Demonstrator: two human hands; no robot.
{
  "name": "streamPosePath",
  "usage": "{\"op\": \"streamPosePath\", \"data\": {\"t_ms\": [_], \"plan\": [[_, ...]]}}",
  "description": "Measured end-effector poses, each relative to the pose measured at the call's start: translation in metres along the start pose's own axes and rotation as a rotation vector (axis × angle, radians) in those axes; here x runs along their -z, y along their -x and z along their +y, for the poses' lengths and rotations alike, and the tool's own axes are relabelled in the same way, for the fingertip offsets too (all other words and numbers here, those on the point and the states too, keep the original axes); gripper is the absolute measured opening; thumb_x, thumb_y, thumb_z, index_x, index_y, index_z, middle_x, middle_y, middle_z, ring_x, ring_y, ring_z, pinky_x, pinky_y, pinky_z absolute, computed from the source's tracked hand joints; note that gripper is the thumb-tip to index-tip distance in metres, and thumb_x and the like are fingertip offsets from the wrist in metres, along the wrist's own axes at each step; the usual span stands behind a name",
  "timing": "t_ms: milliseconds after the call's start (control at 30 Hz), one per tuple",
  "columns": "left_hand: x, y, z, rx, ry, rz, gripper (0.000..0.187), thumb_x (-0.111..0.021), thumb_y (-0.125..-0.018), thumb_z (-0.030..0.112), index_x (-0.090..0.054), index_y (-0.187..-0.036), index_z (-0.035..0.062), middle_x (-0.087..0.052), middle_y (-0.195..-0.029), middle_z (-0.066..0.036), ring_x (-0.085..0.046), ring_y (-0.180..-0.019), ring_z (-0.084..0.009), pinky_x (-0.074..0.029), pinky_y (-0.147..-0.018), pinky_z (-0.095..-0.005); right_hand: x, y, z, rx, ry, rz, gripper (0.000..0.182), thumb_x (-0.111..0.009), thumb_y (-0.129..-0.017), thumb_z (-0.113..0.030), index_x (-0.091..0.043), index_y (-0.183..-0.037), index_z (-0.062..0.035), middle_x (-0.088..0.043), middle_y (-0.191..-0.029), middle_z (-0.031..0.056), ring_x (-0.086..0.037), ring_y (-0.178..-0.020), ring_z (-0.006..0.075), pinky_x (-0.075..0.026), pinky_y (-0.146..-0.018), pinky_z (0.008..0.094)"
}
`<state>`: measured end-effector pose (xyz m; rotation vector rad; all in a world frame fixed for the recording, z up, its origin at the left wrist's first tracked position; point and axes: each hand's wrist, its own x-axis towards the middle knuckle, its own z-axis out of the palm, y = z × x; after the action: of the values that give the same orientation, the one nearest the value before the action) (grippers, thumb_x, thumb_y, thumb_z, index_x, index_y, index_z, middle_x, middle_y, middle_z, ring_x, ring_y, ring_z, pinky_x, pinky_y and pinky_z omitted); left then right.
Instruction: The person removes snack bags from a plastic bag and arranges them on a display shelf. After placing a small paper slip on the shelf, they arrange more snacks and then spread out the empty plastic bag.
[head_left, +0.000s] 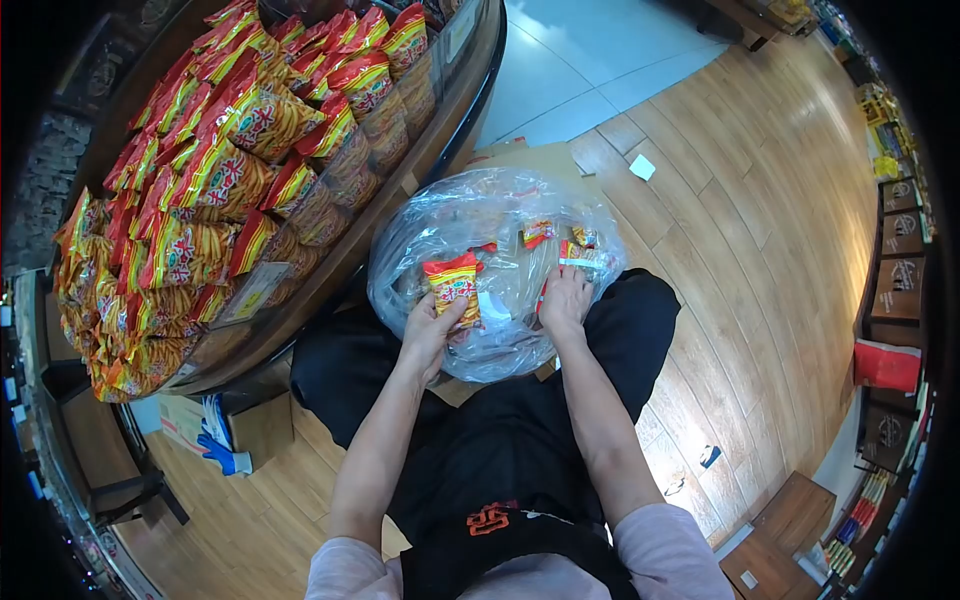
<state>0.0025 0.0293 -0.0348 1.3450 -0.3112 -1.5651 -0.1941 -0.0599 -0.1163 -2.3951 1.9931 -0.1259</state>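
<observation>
I sit with the clear plastic bag [410,235] at twelve o'clock from my lap, between my bent knees, which seem to work as a fence to stop it from sliding sideways. At nine o'clock in the bag's outline, my left hand [425,338] is closed on a red-and-yellow snack packet [452,275], thumb across its lower part and fingers behind. Pinching it low leaves most of the printed face uncovered and turned up towards me, and probably spares the contents a squeeze.

My right hand [567,298] is at about four o'clock on the bag, fingers bent and pointing away from me, just beside a red-and-white packet [578,254]. I cannot tell whether they grip it or only press near it; having a hand there may also steady the loose film. Smaller packets [538,233] show at one o'clock in the bag.

Cardboard [545,158] lies under the bag, perhaps to keep it off the floor [720,250]. At ten to eleven o'clock stands the display bin [400,195], heaped with similar packets [235,180], its see-through side panel seemingly there to hold the slope back.
</observation>
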Motion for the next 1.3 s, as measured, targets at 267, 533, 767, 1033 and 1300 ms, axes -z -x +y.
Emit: {"op": "streamPosePath", "data": {"t_ms": [267, 533, 767, 1033, 1300], "plan": [[0.0, 0.001, -0.006, -0.06, -0.003, 0.034, 0.03, -0.065, -0.087, 0.013, -0.055, -0.113, 0.0025, -0.064, -0.101, -0.006, -0.064, -0.085, -0.0134, -0.053, -0.077, -0.0272, 0.049, -0.009, -0.001, 0.028, -0.359, -0.029, 0.014, -0.067, -0.073, -0.01, -0.063, -0.084, -0.0033, -0.063, -0.086, 0.01, -0.056, -0.091, 0.0258, -0.038, -0.085, 0.0385], [-0.01, -0.018, -0.031, -0.586, -0.545, 0.319, 0.038, -0.066, -0.082, 0.014, -0.049, -0.113, -0.0007, -0.062, -0.098, -0.02, -0.063, -0.089, -0.0281, -0.048, -0.078, -0.0363, 0.1, 0.017, -0.028, -0.116, -1.29, -0.023, 0.018, -0.063, -0.087, -0.011, -0.054, -0.081, 0.0028, -0.063, -0.11, 0.0196, -0.058, -0.093, 0.0122, -0.051, -0.068, 0.0284], [-0.024, 0.007, -0.034, -0.582, -0.829, 0.059, 0.065, -0.063, -0.084, 0.017, -0.027, -0.134, -0.004, -0.05, -0.122, -0.028, -0.049, -0.119, -0.0345, -0.039, -0.098, -0.0399, 0.085, 0.052, -0.08, -0.214, -1.495, 0.08, 0.017, -0.056, -0.092, -0.013, -0.051, -0.085, 0.0014, -0.056, -0.123, 0.0192, -0.054, -0.082, 0.0108, -0.047, -0.068, 0.0266], [-0.019, 0.012, -0.024, -0.45, -0.489, -0.197, 0.082, -0.076, -0.073, 0.038, -0.033, -0.129, -0.0028, -0.055, -0.113, -0.016, -0.054, -0.103, -0.021, -0.044, -0.089, -0.0318, 0.133, 0.059, -0.061, -0.153, -1.823, -0.433, 0.04, -0.048, -0.095, -0.008, -0.039, -0.134, -0.0057, -0.044, -0.131, 0.0095, -0.047, -0.115, 0.0175, -0.039, -0.096, 0.0317], [0.007, 0.062, -0.021, -0.502, -0.779, -0.217, 0.097, -0.065, -0.082, 0.045, -0.009, -0.143, -0.0059, -0.057, -0.107, -0.028, -0.06, -0.098, -0.035, -0.047, -0.084, -0.0344, 0.101, 0.065, -0.047, -0.073, -1.86, -0.896, 0.047, -0.063, -0.086, -0.014, -0.041, -0.126, -0.003, -0.056, -0.116, 0.0091, -0.057, -0.103, 0.022, -0.046, -0.09, 0.0364]]}}
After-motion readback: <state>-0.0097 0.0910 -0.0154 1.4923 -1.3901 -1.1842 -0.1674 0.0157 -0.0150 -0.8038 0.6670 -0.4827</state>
